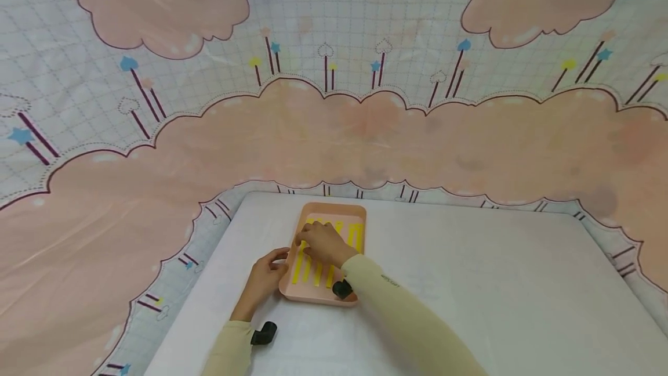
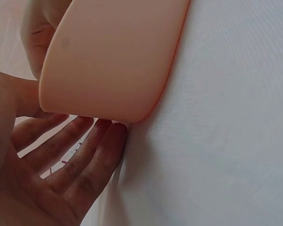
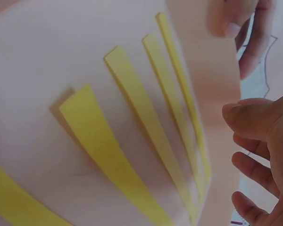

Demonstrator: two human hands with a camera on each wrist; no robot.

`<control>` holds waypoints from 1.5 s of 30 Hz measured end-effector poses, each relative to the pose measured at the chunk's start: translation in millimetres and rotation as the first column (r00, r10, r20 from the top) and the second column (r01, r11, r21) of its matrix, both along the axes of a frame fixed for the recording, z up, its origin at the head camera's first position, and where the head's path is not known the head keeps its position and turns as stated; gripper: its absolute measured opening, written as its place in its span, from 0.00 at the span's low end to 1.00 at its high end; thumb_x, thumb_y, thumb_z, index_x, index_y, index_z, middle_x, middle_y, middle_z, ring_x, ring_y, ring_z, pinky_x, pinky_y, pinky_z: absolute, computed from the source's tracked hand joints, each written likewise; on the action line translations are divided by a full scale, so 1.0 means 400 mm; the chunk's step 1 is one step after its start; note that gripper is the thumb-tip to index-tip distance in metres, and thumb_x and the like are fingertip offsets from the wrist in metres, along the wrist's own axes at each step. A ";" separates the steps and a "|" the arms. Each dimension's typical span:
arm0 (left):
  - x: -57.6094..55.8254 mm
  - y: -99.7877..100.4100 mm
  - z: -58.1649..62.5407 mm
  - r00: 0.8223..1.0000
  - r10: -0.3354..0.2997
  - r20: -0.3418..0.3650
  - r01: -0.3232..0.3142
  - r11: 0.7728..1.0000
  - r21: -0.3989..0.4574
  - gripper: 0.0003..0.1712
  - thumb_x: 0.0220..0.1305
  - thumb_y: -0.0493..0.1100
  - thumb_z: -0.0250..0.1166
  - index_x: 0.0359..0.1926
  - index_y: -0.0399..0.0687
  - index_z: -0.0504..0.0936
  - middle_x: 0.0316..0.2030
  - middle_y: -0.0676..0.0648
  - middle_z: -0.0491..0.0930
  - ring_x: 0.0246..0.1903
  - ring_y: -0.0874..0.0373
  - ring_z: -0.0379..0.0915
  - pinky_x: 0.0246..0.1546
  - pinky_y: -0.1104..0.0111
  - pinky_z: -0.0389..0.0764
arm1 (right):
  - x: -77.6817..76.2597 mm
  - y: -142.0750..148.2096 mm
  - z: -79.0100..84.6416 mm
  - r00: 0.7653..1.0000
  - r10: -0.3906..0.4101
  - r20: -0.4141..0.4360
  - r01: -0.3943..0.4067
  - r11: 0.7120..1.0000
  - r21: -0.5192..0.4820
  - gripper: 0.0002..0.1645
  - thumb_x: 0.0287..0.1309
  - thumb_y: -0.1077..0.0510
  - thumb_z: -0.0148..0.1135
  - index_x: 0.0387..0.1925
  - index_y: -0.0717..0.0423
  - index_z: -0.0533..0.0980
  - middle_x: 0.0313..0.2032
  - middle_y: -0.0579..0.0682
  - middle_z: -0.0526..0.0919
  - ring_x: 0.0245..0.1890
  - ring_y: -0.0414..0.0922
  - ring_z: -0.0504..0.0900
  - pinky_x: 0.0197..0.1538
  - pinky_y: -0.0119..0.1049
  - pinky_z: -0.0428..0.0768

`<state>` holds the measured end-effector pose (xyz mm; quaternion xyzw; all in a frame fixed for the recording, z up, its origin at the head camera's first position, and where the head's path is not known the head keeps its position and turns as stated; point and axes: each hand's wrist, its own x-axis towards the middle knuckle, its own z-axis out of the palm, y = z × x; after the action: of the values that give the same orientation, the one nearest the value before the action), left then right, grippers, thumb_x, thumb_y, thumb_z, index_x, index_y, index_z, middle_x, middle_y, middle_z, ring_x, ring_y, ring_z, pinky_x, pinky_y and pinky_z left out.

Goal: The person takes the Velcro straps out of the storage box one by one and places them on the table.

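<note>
A peach-coloured tray with rounded corners lies on the white table. Flat yellow strips lie in rows on its floor. At the tray's left side, my left hand holds the wall: its thumb reaches inside the rim while the fingers sit along the outside, as the left wrist view shows. My right hand hovers over the left rim, fingers loosely bent and spread. In the right wrist view its thumb is near the rim, and no strip shows between thumb and fingers.
The tray stands toward the back left of the white table. A patterned cloth with clouds hangs behind and along the left. Black wrist devices sit on both forearms, and the right forearm crosses the tray's near right corner.
</note>
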<state>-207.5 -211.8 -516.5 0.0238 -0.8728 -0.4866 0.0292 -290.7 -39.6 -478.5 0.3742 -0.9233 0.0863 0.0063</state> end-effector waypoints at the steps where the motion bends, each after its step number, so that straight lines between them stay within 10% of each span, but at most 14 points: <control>1: 0.000 0.000 -0.001 1.000 -0.002 -0.002 0.002 1.000 -0.002 0.24 0.64 0.32 0.59 0.61 0.40 0.76 0.54 0.34 0.80 0.48 0.44 0.82 0.42 0.61 0.83 | -0.001 -0.001 -0.003 1.000 -0.001 0.004 0.001 1.000 -0.001 0.12 0.62 0.52 0.65 0.47 0.36 0.81 0.53 0.40 0.81 0.56 0.44 0.77 0.60 0.48 0.74; 45: 0.005 0.013 0.008 1.000 0.019 0.004 -0.019 1.000 -0.013 0.23 0.64 0.33 0.60 0.61 0.44 0.77 0.55 0.36 0.81 0.47 0.46 0.82 0.43 0.61 0.82 | -0.037 -0.021 -0.051 0.996 0.052 0.070 -0.052 0.999 0.006 0.05 0.64 0.52 0.62 0.33 0.36 0.81 0.43 0.38 0.78 0.48 0.41 0.72 0.48 0.39 0.65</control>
<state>-205.7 -206.7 -513.5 0.0330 -0.8758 -0.4804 0.0321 -305.4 -48.0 -498.8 0.3950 -0.9132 0.0960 -0.0296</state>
